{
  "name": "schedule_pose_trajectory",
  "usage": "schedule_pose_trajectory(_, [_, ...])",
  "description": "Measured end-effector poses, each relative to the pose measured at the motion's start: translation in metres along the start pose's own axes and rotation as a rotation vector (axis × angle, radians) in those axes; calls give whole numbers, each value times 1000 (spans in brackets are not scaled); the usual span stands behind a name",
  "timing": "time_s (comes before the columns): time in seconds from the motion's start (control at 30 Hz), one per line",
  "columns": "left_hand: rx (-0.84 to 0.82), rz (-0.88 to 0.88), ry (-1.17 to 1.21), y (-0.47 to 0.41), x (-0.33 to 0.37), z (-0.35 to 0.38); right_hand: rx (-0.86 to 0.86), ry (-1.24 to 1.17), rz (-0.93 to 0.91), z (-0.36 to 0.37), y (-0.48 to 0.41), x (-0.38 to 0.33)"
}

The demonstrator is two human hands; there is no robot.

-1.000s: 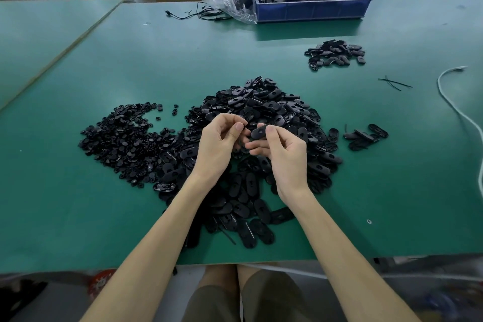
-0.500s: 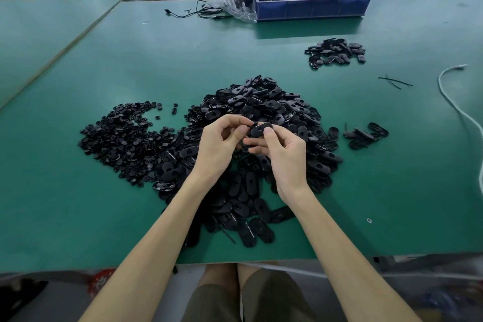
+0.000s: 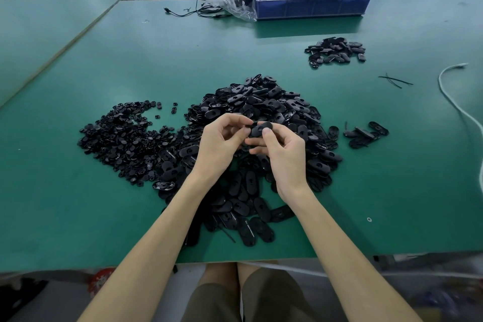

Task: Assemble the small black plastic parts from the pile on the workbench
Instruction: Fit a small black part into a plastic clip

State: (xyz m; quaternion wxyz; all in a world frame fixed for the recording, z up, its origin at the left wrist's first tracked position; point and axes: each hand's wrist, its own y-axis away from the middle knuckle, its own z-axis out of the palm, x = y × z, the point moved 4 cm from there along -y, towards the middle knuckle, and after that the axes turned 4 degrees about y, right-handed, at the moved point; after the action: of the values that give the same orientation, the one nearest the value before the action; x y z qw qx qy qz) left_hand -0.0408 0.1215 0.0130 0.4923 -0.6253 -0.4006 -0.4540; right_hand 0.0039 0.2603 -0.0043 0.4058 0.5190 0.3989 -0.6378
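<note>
Above a green tabletop (image 3: 392,191), a person's left hand (image 3: 219,146) and right hand (image 3: 285,157) meet over the big pile (image 3: 264,102) of black plastic pieces. Both grips are clamped on one oval part (image 3: 261,128), held in the air just clear of the heap. The right thumb lies across the part's top with fingers beneath, and the left thumb and forefinger pinch its left end.

Whether a smaller piece is already pressed in under the left fingertips cannot be told (black on black hides the joint). This looks like the fitting step, and the pinch is narrow. A slip would probably drop the part into the heap directly below, where it would be lost among identical ones. If it is pushed home at a slant, the thin plastic might jam or crack.

Both forearms pass over the pile's near fringe, close to the tabletop's edge, so a careless pull back could sweep loose pieces to the floor. The round pieces (image 3: 125,138) on the left run into the ovals, and the small cluster (image 3: 366,133) on the right sits near enough to get mixed in.
</note>
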Motion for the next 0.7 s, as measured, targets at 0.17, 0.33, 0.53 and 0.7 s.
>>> schedule_pose_trajectory(0.17, [5,-6,-12,0,-2,-1,2,21,1,0,0,1])
schedule_pose_trajectory(0.33, [19,11,21,1,0,0,5,47,-3,-2,0,2])
schedule_pose_trajectory(0.53, [27,8,23,1,-1,0,8,67,2,-3,-1,5])
schedule_pose_trajectory(0.7, [20,21,1,1,0,-1,-1,77,13,-3,-3,8])
